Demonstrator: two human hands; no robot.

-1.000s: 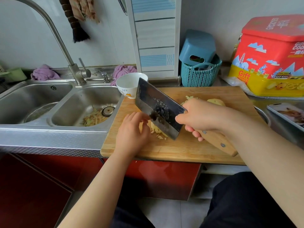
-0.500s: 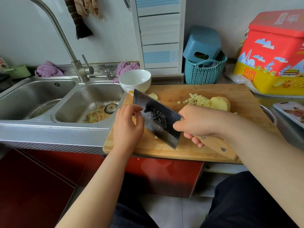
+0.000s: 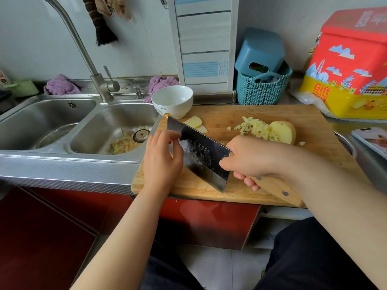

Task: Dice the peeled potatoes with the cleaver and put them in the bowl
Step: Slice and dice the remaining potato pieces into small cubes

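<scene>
My right hand (image 3: 251,158) grips the wooden handle of the cleaver (image 3: 201,155), whose dark blade is tilted above the left part of the cutting board (image 3: 251,114). My left hand (image 3: 162,160) rests flat against the blade's left face, fingertips at its top edge; whatever lies between palm and blade is hidden. The white bowl (image 3: 167,109) stands just beyond the blade tip at the board's back left corner, and looks empty. A pile of potato dice (image 3: 257,128) lies beside a potato half (image 3: 282,131) at the back right. Two potato slices (image 3: 193,122) lie near the bowl.
A double steel sink (image 3: 100,126) with peelings (image 3: 123,143) lies left of the board, under a tall faucet (image 3: 83,51). Behind the board stand a teal basket (image 3: 261,91) and a red and yellow cookie tin (image 3: 351,65). A phone (image 3: 372,141) lies at the right edge.
The cleaver has come up off the small heap of dice at the board's front and moved back and left toward the bowl. My left hand went with it, against the blade.
</scene>
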